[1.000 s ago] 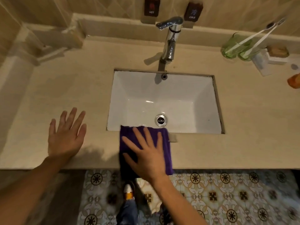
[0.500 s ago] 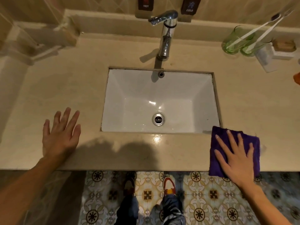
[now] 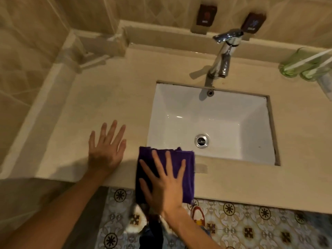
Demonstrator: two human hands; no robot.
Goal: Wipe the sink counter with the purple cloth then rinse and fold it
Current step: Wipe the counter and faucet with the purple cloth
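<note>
With fingers spread, the right hand (image 3: 166, 178) presses the folded purple cloth (image 3: 186, 169) flat on the beige stone counter's (image 3: 233, 178) front strip beside the white rectangular basin (image 3: 224, 126), the left hand (image 3: 106, 150) braced open-palmed nearby; even pressure and overlapping strokes should serve best.

Behind the chrome faucet (image 3: 222, 56), two dark hot and cold plaques (image 3: 206, 15) sit on the tiled wall; green glasses (image 3: 296, 64) stand to its right.

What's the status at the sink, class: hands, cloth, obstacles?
Right hand flat on purple cloth, fingers spread. Left hand open, flat on counter. Cloth on front strip, overlapping sink rim. Nothing blocking.
</note>
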